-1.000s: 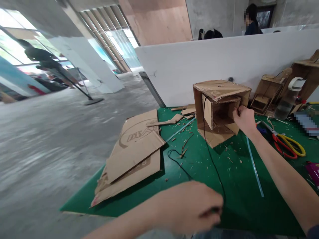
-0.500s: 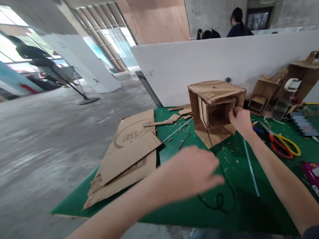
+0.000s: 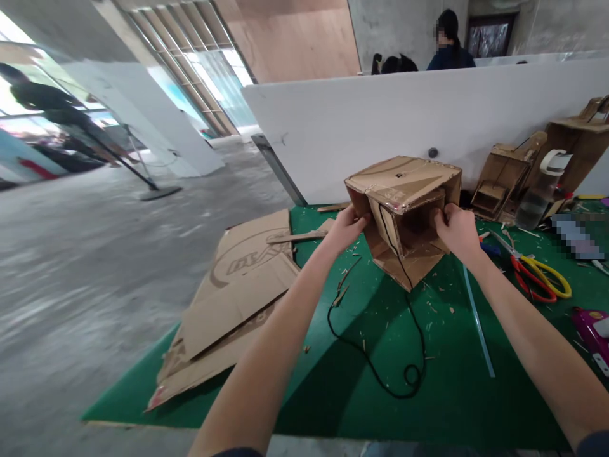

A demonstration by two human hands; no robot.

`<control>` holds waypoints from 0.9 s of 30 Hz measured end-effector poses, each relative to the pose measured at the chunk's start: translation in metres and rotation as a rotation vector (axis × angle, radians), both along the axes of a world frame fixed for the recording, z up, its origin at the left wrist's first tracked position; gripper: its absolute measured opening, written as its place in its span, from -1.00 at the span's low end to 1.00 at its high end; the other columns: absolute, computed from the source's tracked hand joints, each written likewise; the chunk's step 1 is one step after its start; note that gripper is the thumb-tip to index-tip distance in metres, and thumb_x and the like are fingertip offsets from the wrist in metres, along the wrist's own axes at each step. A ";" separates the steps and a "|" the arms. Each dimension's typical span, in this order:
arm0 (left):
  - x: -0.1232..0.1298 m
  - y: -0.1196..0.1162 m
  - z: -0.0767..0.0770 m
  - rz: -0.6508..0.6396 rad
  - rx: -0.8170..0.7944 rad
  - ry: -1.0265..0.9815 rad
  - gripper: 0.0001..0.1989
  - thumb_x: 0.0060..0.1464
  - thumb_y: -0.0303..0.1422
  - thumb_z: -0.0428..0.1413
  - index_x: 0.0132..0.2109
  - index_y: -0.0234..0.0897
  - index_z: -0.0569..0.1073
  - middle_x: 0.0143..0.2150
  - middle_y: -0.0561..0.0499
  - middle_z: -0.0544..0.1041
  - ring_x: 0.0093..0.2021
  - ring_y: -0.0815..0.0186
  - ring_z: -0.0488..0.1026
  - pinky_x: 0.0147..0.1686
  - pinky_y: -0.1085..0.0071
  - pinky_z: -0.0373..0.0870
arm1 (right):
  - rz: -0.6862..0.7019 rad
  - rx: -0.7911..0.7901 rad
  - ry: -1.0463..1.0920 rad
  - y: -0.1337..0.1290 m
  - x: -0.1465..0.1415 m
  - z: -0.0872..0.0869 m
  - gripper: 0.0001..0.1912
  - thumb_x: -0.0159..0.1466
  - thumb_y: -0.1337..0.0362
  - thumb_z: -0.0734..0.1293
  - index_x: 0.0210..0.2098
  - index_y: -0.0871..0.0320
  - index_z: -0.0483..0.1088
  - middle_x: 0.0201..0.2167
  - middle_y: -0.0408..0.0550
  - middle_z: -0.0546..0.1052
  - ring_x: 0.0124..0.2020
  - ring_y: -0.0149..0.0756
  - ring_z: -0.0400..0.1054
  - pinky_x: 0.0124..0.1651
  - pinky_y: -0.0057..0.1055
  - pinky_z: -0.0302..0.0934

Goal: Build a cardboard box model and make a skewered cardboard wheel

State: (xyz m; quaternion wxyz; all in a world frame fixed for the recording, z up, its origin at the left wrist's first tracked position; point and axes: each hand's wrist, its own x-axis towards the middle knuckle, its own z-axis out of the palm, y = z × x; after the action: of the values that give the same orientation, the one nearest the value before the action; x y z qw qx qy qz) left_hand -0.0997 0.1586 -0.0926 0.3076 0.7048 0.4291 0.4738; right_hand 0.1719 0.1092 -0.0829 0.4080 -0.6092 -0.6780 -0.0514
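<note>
A cardboard box [image 3: 404, 181] with a smaller cardboard compartment inside stands at the back of the green table, its open side facing me. My left hand [image 3: 346, 228] grips the box's left wall, thumb inside the opening. On the opposite side, my right hand [image 3: 455, 231] pinches the right wall, fingertips at the opening's edge. A black cord [image 3: 404, 270] runs down from the inner compartment over the box's lower edge and curls in a loop on the table.
Flat cardboard sheets [image 3: 238, 311] lie at the left. Scissors [image 3: 537, 276], a water bottle [image 3: 542, 190], a purple tool [image 3: 592, 333] and smaller cardboard constructions [image 3: 504, 174] are at the right. A clear strip [image 3: 478, 324] lies near my right arm. A white panel [image 3: 333, 139] stands behind.
My left hand has moved from over the table's middle up to the box's left wall and taken hold of it. The box has shifted slightly left and tilted. My right hand keeps its hold.
</note>
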 end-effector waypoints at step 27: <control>0.018 -0.017 0.108 0.387 0.088 0.912 -0.74 0.19 -0.22 -0.07 -0.32 -0.27 0.39 -0.33 -0.15 0.51 -0.33 0.15 0.41 -0.36 0.32 0.17 | 0.357 -0.854 0.877 -0.001 -0.029 -0.015 -0.84 0.38 0.24 0.21 -0.33 0.13 0.27 -0.63 -0.16 0.46 -0.63 -0.38 0.41 -0.60 -0.51 0.25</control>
State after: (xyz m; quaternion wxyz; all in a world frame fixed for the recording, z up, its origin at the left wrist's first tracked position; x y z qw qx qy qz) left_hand -0.0814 0.1416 0.0157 -0.0351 0.7599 0.6227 0.1832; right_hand 0.1428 0.1084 -0.0981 0.3712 -0.5601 -0.4999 0.5465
